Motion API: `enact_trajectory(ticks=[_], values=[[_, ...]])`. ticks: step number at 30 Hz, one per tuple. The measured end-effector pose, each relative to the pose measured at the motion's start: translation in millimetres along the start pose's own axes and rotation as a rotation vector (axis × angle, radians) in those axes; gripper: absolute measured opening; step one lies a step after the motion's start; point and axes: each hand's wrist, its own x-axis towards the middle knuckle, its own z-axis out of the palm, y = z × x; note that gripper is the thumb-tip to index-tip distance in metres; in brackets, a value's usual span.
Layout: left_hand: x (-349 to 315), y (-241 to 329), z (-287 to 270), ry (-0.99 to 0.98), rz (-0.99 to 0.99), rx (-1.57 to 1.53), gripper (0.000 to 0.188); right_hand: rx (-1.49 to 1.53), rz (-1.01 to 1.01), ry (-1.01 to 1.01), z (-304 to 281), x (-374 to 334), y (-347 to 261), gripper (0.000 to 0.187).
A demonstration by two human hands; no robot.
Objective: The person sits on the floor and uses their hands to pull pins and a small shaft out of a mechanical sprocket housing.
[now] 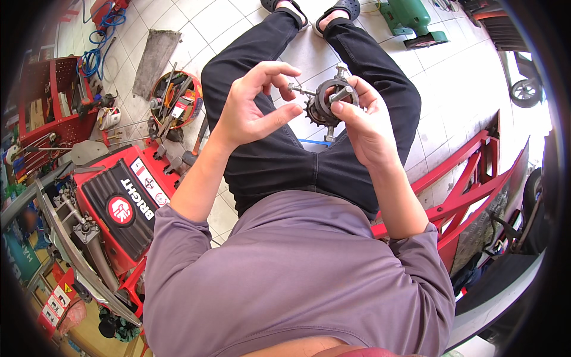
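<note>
I am gripping the heavy, rigid sprocket hub (324, 104) in my right hand (363, 122), while my left hand (253, 101) is pinching its protruding bolt (299, 90).

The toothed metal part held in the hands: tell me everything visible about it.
The toothed metal part is a dark, greasy-looking steel sprocket on a round hub, with a silvery puller-like fitting whose bolts stick out to the left, top and bottom. It is held up over the lap, above the black trousers. The right hand wraps it from the right, thumb across its face. The left hand pinches at the left-pointing bolt tip with curled fingers. Finer detail is too small to tell.
</note>
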Motion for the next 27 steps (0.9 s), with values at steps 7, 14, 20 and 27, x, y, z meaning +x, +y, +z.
enact_trajectory(ticks=[7, 14, 20, 27], values=[[-1, -7, -4, -0.007, 0.007, 0.079, 0.019, -0.003, 0.006, -0.005, -2, 0, 1, 0.026], [1, -4, -4, -0.018, 0.017, 0.037, 0.017, 0.015, 0.012, -0.005, -1, 0, 2, 0.025], [4, -4, -6, -0.039, -0.005, 0.131, 0.015, -0.003, 0.010, 0.003, -3, 0, 0, 0.024], [0, -9, -13, -0.154, -0.138, 0.117, 0.018, 0.020, 0.011, -0.001, 2, 0, 0, 0.025]])
